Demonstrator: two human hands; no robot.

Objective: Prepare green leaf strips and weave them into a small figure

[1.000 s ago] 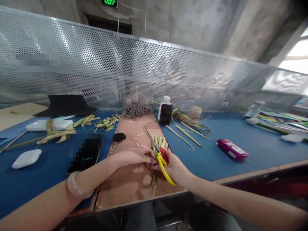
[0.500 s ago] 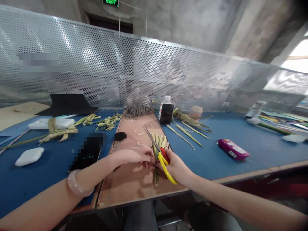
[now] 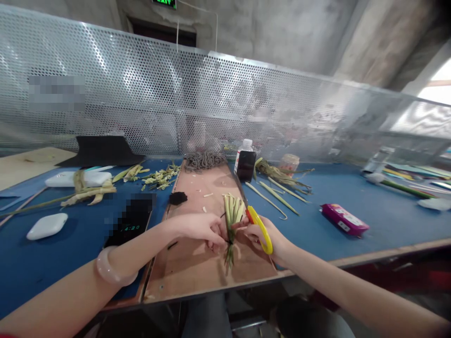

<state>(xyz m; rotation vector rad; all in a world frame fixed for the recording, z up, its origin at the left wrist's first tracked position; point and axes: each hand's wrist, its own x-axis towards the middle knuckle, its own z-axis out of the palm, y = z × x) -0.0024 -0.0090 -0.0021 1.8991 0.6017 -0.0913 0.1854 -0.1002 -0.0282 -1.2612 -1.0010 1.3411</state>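
A small bundle of pale green plant strips stands near the front of the brown board, fanned at the top and bound with dark thread near its lower end. My left hand is closed at the bundle's left side, fingertips pinching near the binding. My right hand has scissors with yellow and red handles hooked in it, the blades pointing away and mostly hidden. Its extended fingertips touch the bundle's right side. A black tuft of thread lies on the board, left of the bundle.
Beyond the board lies a heap of grey cord. A white bottle stands behind a dark upright object. Loose strips and a purple packet lie right; a phone and white case left. A perforated metal screen borders the back.
The scissors have swung from across the bundle to its right, turning in my right hand. That hand has shifted slightly right, uncovering the binding. My left hand stays at the bundle.
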